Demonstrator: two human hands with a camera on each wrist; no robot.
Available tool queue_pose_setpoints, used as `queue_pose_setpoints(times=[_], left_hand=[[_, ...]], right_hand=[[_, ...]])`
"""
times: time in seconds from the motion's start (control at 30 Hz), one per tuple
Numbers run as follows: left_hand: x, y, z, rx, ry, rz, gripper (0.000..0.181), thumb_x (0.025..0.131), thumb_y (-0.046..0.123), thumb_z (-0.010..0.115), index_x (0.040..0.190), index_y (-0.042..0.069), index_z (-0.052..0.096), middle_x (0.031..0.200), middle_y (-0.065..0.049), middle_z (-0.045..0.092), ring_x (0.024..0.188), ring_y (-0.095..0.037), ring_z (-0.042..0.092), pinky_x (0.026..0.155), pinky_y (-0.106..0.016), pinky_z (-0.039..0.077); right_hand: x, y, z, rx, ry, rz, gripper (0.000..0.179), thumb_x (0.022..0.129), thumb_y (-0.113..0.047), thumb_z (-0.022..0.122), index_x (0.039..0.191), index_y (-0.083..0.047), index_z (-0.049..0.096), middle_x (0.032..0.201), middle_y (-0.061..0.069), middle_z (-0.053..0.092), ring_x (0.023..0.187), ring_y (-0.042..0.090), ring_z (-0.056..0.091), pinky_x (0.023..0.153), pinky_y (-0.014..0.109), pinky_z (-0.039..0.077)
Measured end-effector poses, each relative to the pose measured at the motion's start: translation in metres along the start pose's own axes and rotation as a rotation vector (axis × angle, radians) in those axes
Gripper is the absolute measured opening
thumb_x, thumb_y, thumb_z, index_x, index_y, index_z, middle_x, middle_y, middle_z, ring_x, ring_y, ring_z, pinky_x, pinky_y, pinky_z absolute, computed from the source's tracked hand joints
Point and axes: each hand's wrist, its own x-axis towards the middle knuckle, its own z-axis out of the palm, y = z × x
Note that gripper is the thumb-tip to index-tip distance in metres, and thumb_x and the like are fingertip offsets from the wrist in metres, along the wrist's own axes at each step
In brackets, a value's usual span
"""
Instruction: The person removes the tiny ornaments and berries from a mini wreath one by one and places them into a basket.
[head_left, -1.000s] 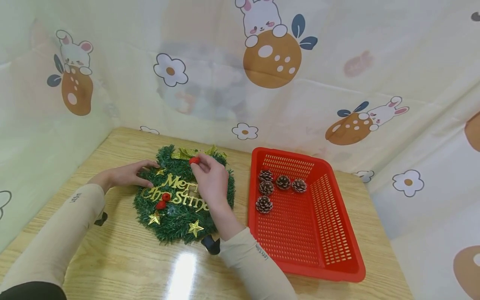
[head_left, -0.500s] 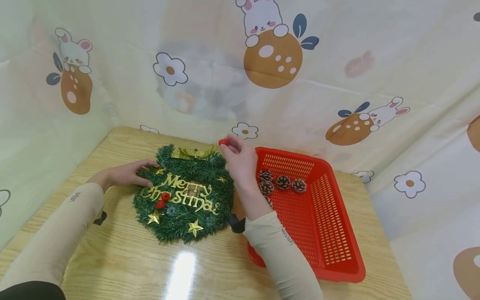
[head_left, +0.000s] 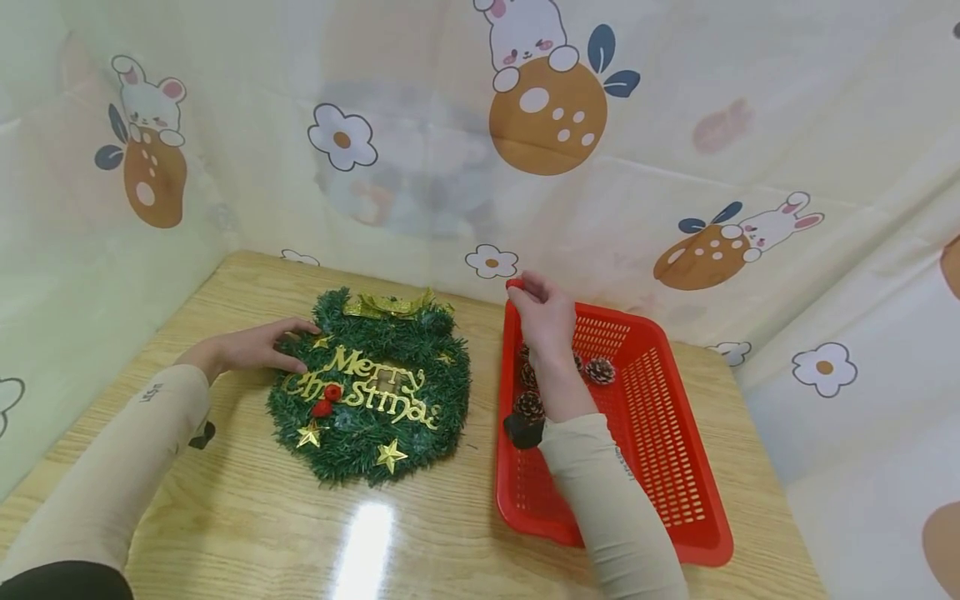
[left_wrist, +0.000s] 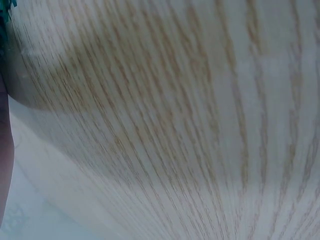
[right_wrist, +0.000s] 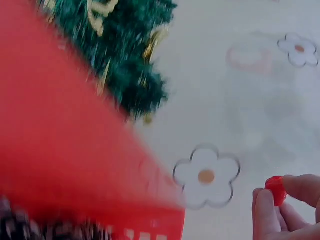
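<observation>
A green wreath (head_left: 375, 462) with gold "Merry Christmas" letters, gold stars and a gold bow lies on the table. At its left edge rests my left hand (head_left: 258, 346), fingers lightly bent against the greenery. My right hand (head_left: 546, 321) is above the far left corner of a red plastic basket (head_left: 675, 433) and pinches a small red berry (right_wrist: 276, 190) between thumb and fingers. Two more red berries (head_left: 326, 402) sit among the wreath's letters. Several pine cones (head_left: 600, 371) lie in the basket, partly hidden by my right hand and wrist.
The wooden table (head_left: 277, 533) meets a cream curtain (head_left: 420, 192) printed with rabbits and flowers at the back and sides. The basket's raised rim stands to the right of the wreath, with a strip of table between them.
My right hand has moved right, from above the wreath's top to over the basket's far left corner, still pinching the red berry. My left hand has stayed at the wreath.
</observation>
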Motion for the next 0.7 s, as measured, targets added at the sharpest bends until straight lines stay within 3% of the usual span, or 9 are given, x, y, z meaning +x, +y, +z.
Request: queue_pose_setpoints(times=[0.17, 0.5, 0.7], left_hand=[[0.001, -0.001, 0.000, 0.009, 0.002, 0.002, 0.071, 0.082, 0.035, 0.068, 0.140, 0.019, 0.031, 0.146, -0.019, 0.026, 0.132, -0.044, 0.026, 0.101, -0.063, 0.025], [0.000, 0.001, 0.000, 0.017, -0.001, 0.006, 0.071, 0.082, 0.035, 0.068, 0.141, 0.018, 0.030, 0.146, -0.019, 0.026, 0.132, -0.045, 0.025, 0.101, -0.063, 0.026], [0.001, 0.001, 0.001, 0.013, 0.002, 0.009, 0.071, 0.083, 0.035, 0.067, 0.141, 0.017, 0.030, 0.146, -0.019, 0.026, 0.132, -0.044, 0.026, 0.101, -0.062, 0.026]], right_hand=[[0.006, 0.002, -0.015, -0.021, 0.015, 0.036, 0.041, 0.087, -0.020, 0.064, 0.127, -0.015, 0.056, 0.125, 0.003, 0.056, 0.113, 0.016, 0.053, 0.096, 0.030, 0.045], [0.021, 0.015, -0.033, -0.135, 0.064, 0.006, 0.039, 0.088, -0.019, 0.061, 0.126, -0.012, 0.056, 0.124, 0.007, 0.056, 0.114, 0.020, 0.054, 0.097, 0.033, 0.044], [0.026, 0.027, -0.042, -0.198, 0.080, 0.048, 0.040, 0.089, -0.020, 0.060, 0.128, -0.012, 0.054, 0.126, 0.008, 0.055, 0.116, 0.022, 0.051, 0.098, 0.035, 0.043]])
